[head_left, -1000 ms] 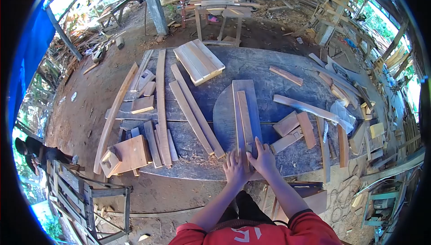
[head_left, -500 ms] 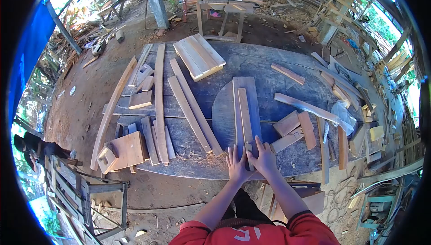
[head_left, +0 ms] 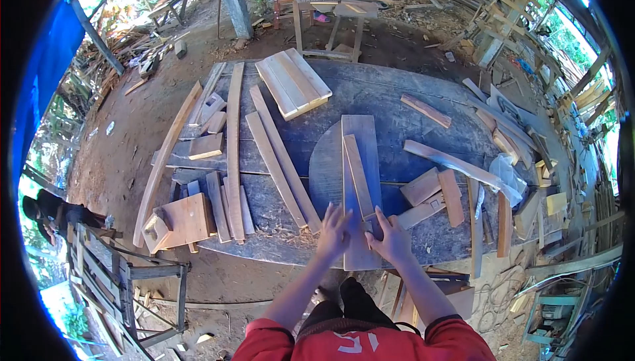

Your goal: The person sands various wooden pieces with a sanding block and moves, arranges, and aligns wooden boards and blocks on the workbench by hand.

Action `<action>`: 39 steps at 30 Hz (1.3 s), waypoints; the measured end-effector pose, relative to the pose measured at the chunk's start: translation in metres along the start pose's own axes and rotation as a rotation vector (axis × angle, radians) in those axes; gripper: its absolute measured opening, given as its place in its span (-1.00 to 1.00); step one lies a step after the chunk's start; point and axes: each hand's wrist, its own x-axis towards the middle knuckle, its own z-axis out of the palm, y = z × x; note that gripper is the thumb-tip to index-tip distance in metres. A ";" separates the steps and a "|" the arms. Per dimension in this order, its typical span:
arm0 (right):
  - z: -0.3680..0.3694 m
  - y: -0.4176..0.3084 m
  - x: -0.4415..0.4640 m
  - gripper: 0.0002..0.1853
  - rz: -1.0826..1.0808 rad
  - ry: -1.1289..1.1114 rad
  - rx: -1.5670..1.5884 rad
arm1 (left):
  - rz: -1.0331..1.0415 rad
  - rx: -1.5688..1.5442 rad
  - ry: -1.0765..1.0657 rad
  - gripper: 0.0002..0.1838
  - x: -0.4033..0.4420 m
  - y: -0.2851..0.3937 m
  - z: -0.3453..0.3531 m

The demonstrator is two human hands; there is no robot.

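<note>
A wide wooden board lies lengthwise in front of me, its near end sticking out past the table edge. On it rests a narrow wooden strip, slightly slanted. My left hand is at the board's left edge, fingers apart and a little blurred, holding nothing I can see. My right hand rests on the board's right edge by the strip's near end, thumb and fingers spread. Beneath the board is a rounded flat wooden piece.
Two long strips lie left of the board, below a slatted panel. A wooden box-like piece sits at the table's left. Short blocks and a plastic bag lie right. Another person is at far left.
My left hand has lifted off the strip and moved left. The strip's near end has shifted right, so it slants more. More of the board's near end shows.
</note>
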 end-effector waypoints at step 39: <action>0.001 0.002 0.049 -0.27 -0.033 0.111 0.465 | -0.732 -0.154 0.272 -0.18 0.034 -0.120 -0.071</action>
